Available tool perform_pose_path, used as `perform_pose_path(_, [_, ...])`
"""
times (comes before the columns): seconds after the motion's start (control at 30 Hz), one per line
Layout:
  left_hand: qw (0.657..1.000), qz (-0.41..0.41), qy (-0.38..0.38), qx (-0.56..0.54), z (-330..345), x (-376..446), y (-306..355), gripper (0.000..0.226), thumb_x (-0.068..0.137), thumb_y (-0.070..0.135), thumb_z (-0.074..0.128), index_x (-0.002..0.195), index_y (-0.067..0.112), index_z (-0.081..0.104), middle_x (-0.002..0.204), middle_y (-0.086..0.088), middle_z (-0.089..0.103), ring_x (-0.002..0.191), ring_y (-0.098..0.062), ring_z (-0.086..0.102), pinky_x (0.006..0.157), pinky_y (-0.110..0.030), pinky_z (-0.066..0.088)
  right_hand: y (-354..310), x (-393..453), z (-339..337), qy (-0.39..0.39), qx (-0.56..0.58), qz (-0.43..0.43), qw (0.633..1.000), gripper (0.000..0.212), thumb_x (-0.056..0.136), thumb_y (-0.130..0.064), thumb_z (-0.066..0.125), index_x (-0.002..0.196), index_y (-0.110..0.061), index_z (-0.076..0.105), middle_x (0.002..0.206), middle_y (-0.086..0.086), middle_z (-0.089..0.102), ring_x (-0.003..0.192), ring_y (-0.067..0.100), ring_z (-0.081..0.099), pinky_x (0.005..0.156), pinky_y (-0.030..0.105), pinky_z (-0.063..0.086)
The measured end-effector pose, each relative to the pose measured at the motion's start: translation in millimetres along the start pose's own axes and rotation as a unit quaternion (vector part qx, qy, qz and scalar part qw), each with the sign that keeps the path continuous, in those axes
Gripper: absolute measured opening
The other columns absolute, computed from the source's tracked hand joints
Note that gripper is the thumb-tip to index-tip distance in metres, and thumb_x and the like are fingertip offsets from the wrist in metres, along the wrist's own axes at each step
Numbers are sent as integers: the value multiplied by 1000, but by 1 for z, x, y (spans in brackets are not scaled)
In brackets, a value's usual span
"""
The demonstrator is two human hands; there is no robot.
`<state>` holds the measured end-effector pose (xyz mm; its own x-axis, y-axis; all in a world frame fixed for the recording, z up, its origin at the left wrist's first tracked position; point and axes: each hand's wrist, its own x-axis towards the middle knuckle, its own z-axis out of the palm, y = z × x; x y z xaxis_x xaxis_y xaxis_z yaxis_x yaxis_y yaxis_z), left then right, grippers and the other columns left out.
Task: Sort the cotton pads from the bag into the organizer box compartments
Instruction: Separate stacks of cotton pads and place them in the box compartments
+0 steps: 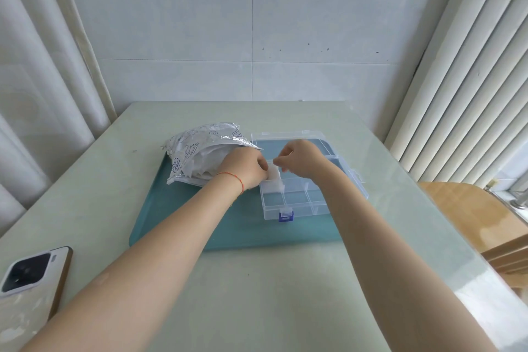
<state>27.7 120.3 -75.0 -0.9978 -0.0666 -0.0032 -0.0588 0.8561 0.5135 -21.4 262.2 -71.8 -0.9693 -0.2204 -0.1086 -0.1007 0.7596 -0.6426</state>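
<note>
A stack of white cotton pads [275, 177] sits in the upper-left compartment of the clear organizer box [300, 194], rising a little above the dividers. Both hands meet right over it. The left hand [245, 168] comes in from about 7 o'clock, forearm stretched across the bench [257, 294], its fingers curled down against the left side of the stack; its grip looks closed on the pads, though the fingertips are hidden behind the knuckles. A thin red string bracelet [231, 177] circles that wrist. The right hand [300, 158] reaches in from about 5 o'clock, wrist bent down, thumb and fingers pinching the top edge of the pads at about 1 o'clock from the stack.

The box lies open, its clear lid [294, 137] folded back toward 12 o'clock and a blue latch [285, 215] on the near wall at 6 o'clock. The other compartments that show look see-through.

At 9 o'clock from the box, touching the left hand, lies the crinkled bag [200, 151], silvery with blue line drawings; any writing on it is too small to read. White pads show through its open mouth. Bag and box both rest on a teal tray [228, 226].

Far off at 8 o'clock, at the bench edge, lies a white phone [31, 271], camera side up, no brand legible.
</note>
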Motion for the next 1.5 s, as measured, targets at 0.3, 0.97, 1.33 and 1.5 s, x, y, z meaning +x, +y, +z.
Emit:
perform_pose_path(0.3, [998, -8, -33, 49, 2, 8, 9, 26, 86, 6, 51, 98, 18, 71, 64, -7, 71, 63, -22, 72, 70, -29, 60, 0, 7, 11, -42, -80, 7, 996, 29, 79, -25, 77, 100, -5, 75, 91, 14, 72, 76, 20, 58, 71, 27, 49])
perform_pose_path(0.97, [997, 20, 14, 79, -7, 2, 12, 23, 84, 5, 48, 90, 13, 69, 83, -10, 72, 74, -27, 69, 73, -30, 57, 0, 10, 13, 63, -142, 5, 988, 13, 83, -13, 62, 95, -8, 66, 93, 5, 68, 86, 25, 67, 63, 28, 49])
perform_pose_path(1.33, [922, 82, 379, 5, -39, -43, -85, 26, 70, 16, 76, 95, 16, 70, 91, -7, 58, 86, -30, 58, 69, -36, 48, -73, -33, 50, -35, 163, -30, 986, 14, 89, -10, 59, 89, -4, 71, 70, 2, 69, 46, 12, 54, 47, 20, 41])
perform_pose_path(1.5, [951, 22, 307, -34, -47, -42, -103, 9, 86, 15, 62, 88, 16, 70, 86, 2, 62, 86, -23, 59, 70, -34, 48, -95, -26, 83, -97, 456, 102, 879, 8, 96, -11, 58, 95, -3, 61, 72, 8, 69, 48, 14, 55, 47, 21, 45])
